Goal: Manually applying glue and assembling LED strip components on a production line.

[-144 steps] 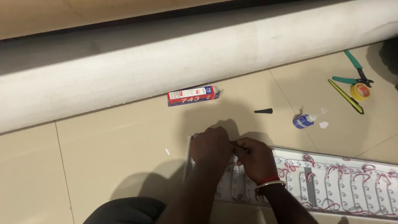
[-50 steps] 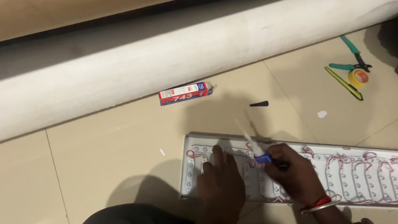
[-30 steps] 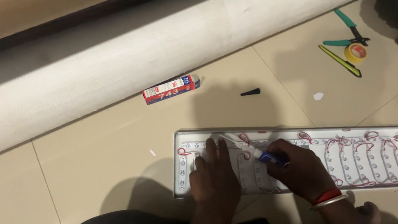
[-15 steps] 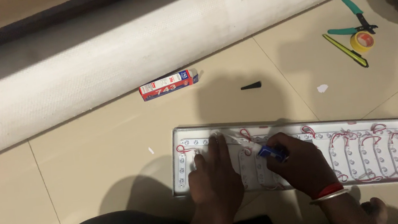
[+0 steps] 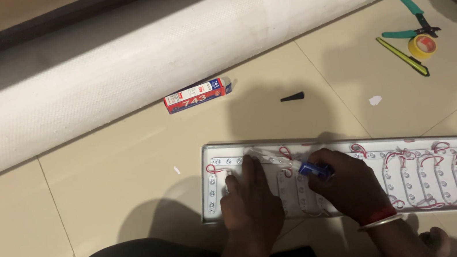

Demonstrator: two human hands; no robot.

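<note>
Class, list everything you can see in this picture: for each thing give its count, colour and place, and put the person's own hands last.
Long tray: one, white, with rows of small modules and red wires, on the floor.
Small tube: one, blue, in the right hand.
Box: one, red, white and blue, beside the roll.
Big roll: one, white, across the top.
Nozzle cap: one, black, on the floor.
Pliers: one, green-handled, upper right.
Tape roll: one, yellow, beside the pliers.
Left hand: flat on the tray.
Right hand: holding the tube.

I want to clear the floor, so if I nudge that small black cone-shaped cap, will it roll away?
The black cap lies on its side on smooth tile, so it would probably slide easily. Being tapered, it would likely roll in a curve, not straight. It looks small and light.
</note>
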